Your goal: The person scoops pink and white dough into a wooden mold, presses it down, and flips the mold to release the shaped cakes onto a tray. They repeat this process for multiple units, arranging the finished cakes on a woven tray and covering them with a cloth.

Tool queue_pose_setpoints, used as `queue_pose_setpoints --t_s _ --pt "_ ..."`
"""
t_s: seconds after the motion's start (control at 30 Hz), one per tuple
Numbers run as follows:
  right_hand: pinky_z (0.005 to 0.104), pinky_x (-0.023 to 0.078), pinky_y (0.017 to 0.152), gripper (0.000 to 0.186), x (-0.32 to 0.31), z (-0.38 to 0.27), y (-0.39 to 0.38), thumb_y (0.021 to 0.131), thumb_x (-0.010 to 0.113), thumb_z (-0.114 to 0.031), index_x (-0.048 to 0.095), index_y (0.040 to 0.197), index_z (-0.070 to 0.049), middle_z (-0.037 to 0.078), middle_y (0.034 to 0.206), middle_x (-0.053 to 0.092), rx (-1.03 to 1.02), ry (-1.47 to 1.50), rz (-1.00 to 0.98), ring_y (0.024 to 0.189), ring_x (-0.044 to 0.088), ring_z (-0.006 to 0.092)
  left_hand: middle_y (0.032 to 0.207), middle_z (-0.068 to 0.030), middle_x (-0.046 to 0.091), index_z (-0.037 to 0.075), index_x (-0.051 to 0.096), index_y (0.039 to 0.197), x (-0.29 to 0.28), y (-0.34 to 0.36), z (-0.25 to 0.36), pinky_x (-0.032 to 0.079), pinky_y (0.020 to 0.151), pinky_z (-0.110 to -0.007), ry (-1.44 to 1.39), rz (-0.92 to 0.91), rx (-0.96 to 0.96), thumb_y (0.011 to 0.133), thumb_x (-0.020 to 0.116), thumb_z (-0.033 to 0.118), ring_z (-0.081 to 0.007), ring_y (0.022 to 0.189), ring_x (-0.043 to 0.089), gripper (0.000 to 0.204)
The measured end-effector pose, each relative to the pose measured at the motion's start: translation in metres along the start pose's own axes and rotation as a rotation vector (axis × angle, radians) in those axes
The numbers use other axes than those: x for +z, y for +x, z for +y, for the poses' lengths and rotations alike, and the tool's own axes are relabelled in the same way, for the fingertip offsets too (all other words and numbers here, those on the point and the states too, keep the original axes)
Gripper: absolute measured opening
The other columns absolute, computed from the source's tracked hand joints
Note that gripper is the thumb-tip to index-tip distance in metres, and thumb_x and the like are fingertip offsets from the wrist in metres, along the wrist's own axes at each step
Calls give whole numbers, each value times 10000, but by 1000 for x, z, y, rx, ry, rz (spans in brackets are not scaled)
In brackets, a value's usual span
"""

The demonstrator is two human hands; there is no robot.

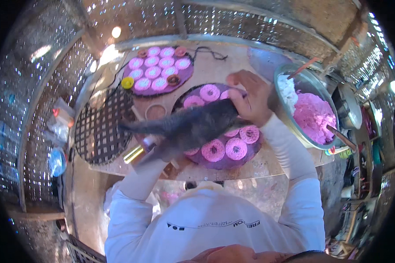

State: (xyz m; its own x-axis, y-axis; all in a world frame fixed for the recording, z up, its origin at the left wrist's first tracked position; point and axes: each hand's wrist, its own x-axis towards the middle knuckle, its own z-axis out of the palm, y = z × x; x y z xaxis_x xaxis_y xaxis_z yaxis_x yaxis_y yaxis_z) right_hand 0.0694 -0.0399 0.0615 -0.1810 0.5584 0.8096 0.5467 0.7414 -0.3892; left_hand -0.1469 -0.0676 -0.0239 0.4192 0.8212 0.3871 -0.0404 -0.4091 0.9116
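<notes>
Lattice mat (103,127) lies flat on the table's (267,165) left side, maybe to leave room. I cannot tell how the left hand grips; blurry black cloth (202,125) hides it. The cloth is over a round tray (224,165) of pink rings (236,151), spaced perhaps so they won't stick. The right hand (252,94) pinches the cloth's end. Pink dough (310,115) fills a nearby tub (287,122), likely for easy reach.

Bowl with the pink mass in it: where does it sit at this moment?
In the head view, the bowl is at the right end of the table, just right of the right hand.
</notes>
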Motion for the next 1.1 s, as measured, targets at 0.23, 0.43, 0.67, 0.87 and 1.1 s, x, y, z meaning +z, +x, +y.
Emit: queue_pose_setpoints --t_s 0.23,0.43,0.67,0.87,1.1 --pt "254 434 474 218 0 -8 9 860 551 -216 424 933 -55 29 691 478 999 862 -133 542 513 110 670 -83 582 94 498 781 6 43 88 440 633 -370 1287 17 587 699 591 191 -239 602 593 157" --pt "264 417 572 191 -48 -85 4 840 506 -136 387 937 -22 53 749 456 357 319 -267 640 478 120 724 -112 617 71 578 873 3 27 86 477 584 -367 927 -606 337 655 658 288 -280 654 617 318" --pt "276 372 542 117 -144 -84 7 839 485 -126 381 878 -89 7 623 401 361 653 218 565 398 111 953 -42 608 60 596 1024 -4 6 49 460 777 -322 193 -504 -93 646 773 200 -160 877 577 440" --pt "279 382 544 170 -116 4 -6 891 437 -209 435 756 -106 22 587 420 197 1006 1039 553 422 148 994 -99 574 3 560 998 82 28 51 470 820 -341 -272 -241 286 785 661 270 -225 892 567 356" --pt "459 413 892 171 -73 42 -21 867 537 -245 544 895 -77 103 739 605 388 454 95 893 586 251 898 -65 516 37 598 845 70 78 88 452 777 -298 -102 550 642 760 652 204 -182 835 534 196"
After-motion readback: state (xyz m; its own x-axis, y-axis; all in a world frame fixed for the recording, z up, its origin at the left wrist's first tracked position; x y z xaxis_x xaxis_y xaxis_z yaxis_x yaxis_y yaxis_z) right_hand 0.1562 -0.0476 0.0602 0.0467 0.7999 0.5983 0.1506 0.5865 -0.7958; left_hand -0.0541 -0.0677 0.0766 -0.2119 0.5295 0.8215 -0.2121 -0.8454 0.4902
